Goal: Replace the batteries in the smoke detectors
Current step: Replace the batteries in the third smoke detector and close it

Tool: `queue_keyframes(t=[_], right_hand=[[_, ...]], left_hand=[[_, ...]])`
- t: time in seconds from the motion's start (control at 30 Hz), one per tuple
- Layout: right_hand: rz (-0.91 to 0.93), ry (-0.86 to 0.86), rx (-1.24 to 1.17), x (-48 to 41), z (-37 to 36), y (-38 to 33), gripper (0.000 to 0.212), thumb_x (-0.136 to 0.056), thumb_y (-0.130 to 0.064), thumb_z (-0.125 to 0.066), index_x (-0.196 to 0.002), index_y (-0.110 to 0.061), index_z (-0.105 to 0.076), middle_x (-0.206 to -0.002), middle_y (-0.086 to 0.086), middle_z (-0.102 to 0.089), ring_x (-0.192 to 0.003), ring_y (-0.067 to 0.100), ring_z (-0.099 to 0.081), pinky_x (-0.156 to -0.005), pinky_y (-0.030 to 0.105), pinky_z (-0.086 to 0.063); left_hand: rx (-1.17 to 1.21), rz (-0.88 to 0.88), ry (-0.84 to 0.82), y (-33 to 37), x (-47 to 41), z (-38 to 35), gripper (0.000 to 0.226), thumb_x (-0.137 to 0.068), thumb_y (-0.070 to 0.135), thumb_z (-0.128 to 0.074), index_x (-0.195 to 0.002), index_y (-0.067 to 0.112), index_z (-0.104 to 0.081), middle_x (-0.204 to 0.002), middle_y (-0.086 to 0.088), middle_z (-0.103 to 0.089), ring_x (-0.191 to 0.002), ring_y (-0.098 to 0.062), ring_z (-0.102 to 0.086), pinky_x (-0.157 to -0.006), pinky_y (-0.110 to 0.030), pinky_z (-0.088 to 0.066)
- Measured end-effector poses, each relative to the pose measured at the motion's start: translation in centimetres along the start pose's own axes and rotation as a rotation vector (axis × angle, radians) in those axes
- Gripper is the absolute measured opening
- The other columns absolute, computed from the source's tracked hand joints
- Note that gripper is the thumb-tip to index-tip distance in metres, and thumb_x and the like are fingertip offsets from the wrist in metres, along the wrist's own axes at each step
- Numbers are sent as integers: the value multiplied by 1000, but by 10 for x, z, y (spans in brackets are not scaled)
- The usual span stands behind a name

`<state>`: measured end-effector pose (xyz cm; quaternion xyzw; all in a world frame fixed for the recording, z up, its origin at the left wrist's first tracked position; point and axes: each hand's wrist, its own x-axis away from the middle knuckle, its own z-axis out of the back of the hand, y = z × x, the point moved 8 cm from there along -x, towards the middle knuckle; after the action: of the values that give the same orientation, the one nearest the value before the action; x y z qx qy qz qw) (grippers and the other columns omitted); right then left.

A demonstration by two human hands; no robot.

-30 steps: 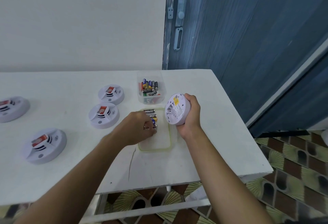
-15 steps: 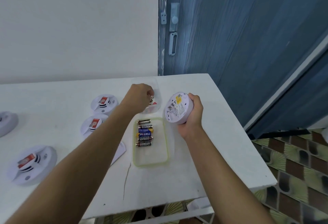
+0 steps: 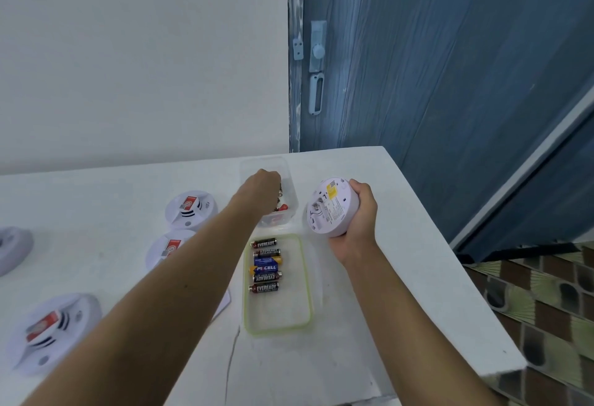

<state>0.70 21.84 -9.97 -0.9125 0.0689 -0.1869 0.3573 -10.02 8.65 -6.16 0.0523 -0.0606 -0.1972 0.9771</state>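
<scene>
My right hand [image 3: 360, 222] grips a white smoke detector [image 3: 324, 209], tilted on edge with its labelled back and open battery bay facing me. My left hand [image 3: 262, 190] reaches down into a clear plastic box [image 3: 289, 177] of batteries; its fingers are curled and hidden inside, so I cannot tell whether they hold one. In front of the box lies a green-rimmed clear lid [image 3: 279, 315] with a row of several AA batteries [image 3: 265, 265] on it.
Other smoke detectors lie face up on the white table [image 3: 353, 325]: two at centre left [image 3: 189, 209] [image 3: 167, 249], one near left [image 3: 51, 331], one at the left edge [image 3: 13, 248]. A blue door [image 3: 450, 68] stands behind the table's right edge.
My left hand left the lid, where it had been at the batteries, and moved forward into the clear box. My right hand keeps holding the detector in about the same place.
</scene>
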Motion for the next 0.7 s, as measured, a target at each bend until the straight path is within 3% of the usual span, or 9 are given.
queue_keyframes(t=[0.37, 0.57, 0.7], right_hand=[[0, 9, 9, 0, -3, 3, 28, -75, -44, -59, -90, -21, -56, -103, 9, -55, -96, 25, -54, -77, 34, -41], [9, 9, 4, 3, 0, 1, 21, -81, -43, -56, -84, -22, -57, -96, 6, -58, -93, 25, -53, -78, 35, -41], [12, 4, -3, 5, 1, -1, 20, -86, -41, -54, -84, -21, -58, -93, 5, -61, -91, 25, -55, -76, 34, -42]], left_hand=[[24, -16, -39, 1, 1, -1, 9, -87, -1, -48, -85, 8, -45, -82, -7, -43, -75, -26, -48, -62, -30, -37], [-39, -14, 10, 0, -1, -2, 11, -85, -2, -45, -91, 5, -52, -93, -14, -55, -80, -31, -57, -61, -32, -40], [74, -26, 110, -5, -6, 4, 21, -84, 1, -45, -103, 6, -51, -93, -12, -55, -81, -32, -57, -60, -36, -45]])
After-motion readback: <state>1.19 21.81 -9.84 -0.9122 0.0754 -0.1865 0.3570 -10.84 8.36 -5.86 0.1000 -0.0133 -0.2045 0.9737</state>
